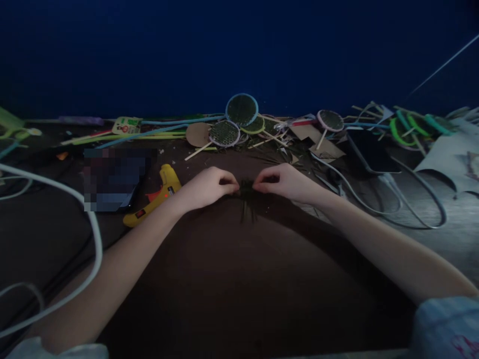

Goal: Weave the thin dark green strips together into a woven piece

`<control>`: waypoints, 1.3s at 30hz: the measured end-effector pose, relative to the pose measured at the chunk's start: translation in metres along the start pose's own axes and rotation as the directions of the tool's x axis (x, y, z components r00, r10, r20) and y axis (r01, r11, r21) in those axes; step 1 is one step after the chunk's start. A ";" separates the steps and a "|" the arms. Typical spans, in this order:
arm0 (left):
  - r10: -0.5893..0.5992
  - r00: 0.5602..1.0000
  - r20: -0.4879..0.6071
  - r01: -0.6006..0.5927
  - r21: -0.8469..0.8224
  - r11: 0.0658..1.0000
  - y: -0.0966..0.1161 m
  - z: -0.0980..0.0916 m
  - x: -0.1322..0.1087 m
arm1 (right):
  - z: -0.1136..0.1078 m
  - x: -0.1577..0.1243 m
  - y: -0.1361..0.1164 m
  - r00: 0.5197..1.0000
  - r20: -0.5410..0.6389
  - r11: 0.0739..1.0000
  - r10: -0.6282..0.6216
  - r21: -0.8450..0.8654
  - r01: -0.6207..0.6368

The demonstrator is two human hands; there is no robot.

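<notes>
Through the head view I take the dark green strands (247,188) as the middle of my dial, twelve pointing to the blue wall (239,45). They sit low over the counter (239,284), thin ends trailing toward six. My left hand (205,189) comes in from nine and my right hand (290,183) from three, each narrowed to a thumb-and-finger pinch on its side of the bunch. Holding from opposite sides, I judge, keeps such fine pieces together and leaves the middle free. In this dimness I cannot tell single strands apart.

The counter is bare toward six, which gives both forearms room. At nine, a yellow glue gun (151,202) lies just beside my left forearm, probably for easy reach. Toward twelve, the blue-rimmed disc (242,109) overlaps other rimmed discs (224,133), some on sticks, likely pushed back to spare the working space. Between two and three, a phone (372,152) lies with a pale cable (391,187) at its near end, perhaps charging.
</notes>
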State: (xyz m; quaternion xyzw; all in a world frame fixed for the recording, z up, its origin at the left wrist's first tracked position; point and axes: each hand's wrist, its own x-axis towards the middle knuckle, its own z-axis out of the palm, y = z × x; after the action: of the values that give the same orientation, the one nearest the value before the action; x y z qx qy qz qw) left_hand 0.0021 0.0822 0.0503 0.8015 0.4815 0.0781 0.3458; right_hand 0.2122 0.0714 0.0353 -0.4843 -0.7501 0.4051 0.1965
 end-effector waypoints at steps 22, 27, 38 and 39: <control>0.113 0.993 0.041 -0.121 0.314 0.942 0.003 -0.004 -0.011 | -0.035 0.005 0.012 0.985 0.166 0.972 -0.045 -0.222 0.082; 0.091 0.994 0.065 -0.107 0.319 0.942 0.007 -0.002 -0.012 | -0.039 0.007 0.016 0.998 0.067 0.977 0.005 -0.211 0.009; 0.090 0.975 0.203 -0.156 0.339 0.928 0.013 0.019 -0.013 | -0.039 0.006 0.015 0.997 0.074 0.988 -0.010 -0.153 0.021; 0.088 0.974 0.208 -0.156 0.339 0.928 0.012 0.019 -0.013 | -0.039 0.006 0.015 0.997 0.081 0.989 -0.017 -0.145 0.029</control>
State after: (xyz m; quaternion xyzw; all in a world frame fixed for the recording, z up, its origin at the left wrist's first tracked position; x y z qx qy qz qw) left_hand 0.0131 0.0589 0.0464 0.8827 0.4017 -0.0648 0.2351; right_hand 0.2451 0.0964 0.0458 -0.4723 -0.7904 0.3659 0.1354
